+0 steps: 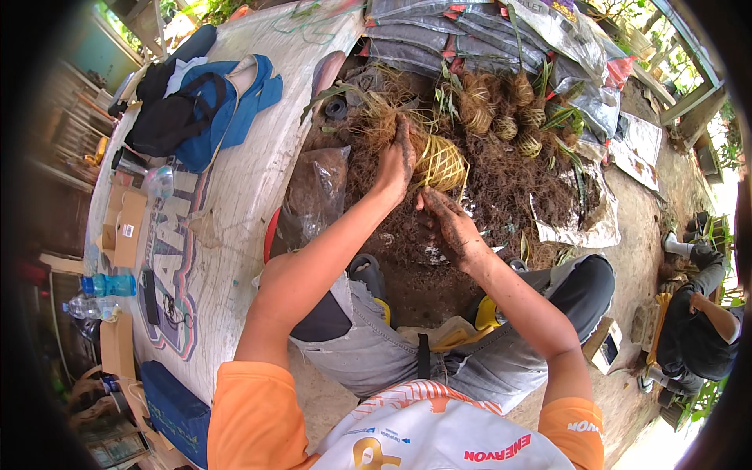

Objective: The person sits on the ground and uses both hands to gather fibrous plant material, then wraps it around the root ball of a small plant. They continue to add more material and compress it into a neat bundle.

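Note:
Before me is a plant's root ball inside a woven yellow strip pouch [443, 166]. My left hand [398, 164], soiled with earth, is closed at the pouch's left end, where brown fibrous roots [377, 129] spill out. Long green leaves stick out beyond them to the left. My right hand [450, 223] is just below the pouch, its thumb and forefinger pinched together at the pouch's lower edge, seemingly on a thin strip; the other fingers are curled. Dark soil and loose fibre [486, 188] lie under both hands.
Several finished woven root balls [505, 128] with leaves lie ahead to the right. Behind them are stacked grey sacks [439, 31]. A clear plastic bag [317, 184] stands left of the soil. A white table [243, 172] holds a blue bag [227, 117]. Another person [697, 329] sits far right.

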{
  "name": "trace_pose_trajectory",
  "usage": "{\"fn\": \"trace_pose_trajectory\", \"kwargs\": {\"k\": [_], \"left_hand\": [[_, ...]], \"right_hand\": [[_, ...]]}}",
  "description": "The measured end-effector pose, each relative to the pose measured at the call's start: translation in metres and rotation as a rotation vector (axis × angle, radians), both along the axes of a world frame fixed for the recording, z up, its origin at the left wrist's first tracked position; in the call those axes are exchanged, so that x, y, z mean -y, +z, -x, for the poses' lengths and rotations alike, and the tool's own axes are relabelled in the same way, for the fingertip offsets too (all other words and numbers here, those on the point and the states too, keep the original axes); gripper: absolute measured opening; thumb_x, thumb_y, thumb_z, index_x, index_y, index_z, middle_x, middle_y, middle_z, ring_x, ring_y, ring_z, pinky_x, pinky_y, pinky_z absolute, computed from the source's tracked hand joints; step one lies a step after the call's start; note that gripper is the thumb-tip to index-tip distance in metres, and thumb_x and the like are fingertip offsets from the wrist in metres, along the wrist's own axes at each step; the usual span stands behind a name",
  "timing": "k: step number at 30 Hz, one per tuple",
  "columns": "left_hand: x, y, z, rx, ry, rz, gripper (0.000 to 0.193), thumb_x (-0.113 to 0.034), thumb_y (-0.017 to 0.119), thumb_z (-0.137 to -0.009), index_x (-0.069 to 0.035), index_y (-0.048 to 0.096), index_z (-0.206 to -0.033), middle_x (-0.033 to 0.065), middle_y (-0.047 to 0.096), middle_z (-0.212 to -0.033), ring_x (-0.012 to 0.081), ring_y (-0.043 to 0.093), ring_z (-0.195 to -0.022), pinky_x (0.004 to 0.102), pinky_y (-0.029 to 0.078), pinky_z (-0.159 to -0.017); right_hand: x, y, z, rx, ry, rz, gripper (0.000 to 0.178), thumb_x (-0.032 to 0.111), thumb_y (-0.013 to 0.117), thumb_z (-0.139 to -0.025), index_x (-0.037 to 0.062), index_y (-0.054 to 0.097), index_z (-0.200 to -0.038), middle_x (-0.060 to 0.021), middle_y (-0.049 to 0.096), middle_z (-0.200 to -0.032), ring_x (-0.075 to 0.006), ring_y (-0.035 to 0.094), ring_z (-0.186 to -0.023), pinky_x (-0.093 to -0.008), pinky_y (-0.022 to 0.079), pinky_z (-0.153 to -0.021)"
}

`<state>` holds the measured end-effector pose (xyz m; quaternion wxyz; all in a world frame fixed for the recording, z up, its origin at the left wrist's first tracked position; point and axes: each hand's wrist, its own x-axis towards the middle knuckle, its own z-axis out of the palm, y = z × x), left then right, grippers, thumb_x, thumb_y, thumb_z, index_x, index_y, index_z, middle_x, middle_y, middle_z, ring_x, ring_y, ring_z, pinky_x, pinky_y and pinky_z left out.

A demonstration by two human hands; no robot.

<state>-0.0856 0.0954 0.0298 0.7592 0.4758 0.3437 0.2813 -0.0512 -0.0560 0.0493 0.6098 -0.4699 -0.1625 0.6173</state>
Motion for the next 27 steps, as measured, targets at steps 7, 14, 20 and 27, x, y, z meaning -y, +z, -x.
{"fn": "trace_pose_trajectory", "kwargs": {"k": [7,14,20,27], "left_hand": [[-0.002,-0.001,0.001,0.038,0.018,0.105,0.073,-0.060,0.049,-0.084,-0.003,0.038,-0.129,0.0137,0.037,-0.130,0.0230,0.040,-0.115,0.0383,0.037,-0.093],[-0.005,0.001,0.002,0.107,0.057,0.216,0.051,-0.054,0.049,-0.087,-0.009,0.048,-0.113,0.0067,0.048,-0.107,0.0181,0.048,-0.096,0.0354,0.043,-0.082],[0.006,0.018,0.004,0.165,0.097,0.237,0.040,-0.049,0.049,-0.089,-0.012,0.051,-0.105,0.0036,0.052,-0.100,0.0180,0.052,-0.089,0.0374,0.046,-0.076],[0.003,0.048,0.010,0.172,-0.016,0.113,0.029,-0.042,0.051,-0.090,-0.013,0.055,-0.086,-0.0019,0.052,-0.082,0.0125,0.052,-0.078,0.0298,0.044,-0.073]], "right_hand": [[-0.002,-0.004,0.005,-0.105,0.052,-0.056,0.027,0.039,0.045,-0.094,0.0145,0.049,-0.083,0.0055,0.032,-0.062,-0.0084,0.032,-0.058,-0.0233,0.027,-0.052],[-0.006,-0.010,0.001,-0.061,0.023,-0.038,0.030,0.041,0.046,-0.094,0.0143,0.049,-0.081,0.0061,0.032,-0.062,-0.0072,0.031,-0.056,-0.0233,0.027,-0.051],[-0.010,-0.040,-0.017,0.205,0.020,-0.018,0.028,0.037,0.049,-0.093,0.0113,0.051,-0.084,0.0049,0.041,-0.063,-0.0075,0.036,-0.056,-0.0234,0.029,-0.050],[-0.009,-0.042,-0.046,0.465,-0.157,0.199,0.028,0.022,0.054,-0.090,0.0041,0.050,-0.112,-0.0067,0.059,-0.097,-0.0141,0.052,-0.076,-0.0285,0.046,-0.072]]}}
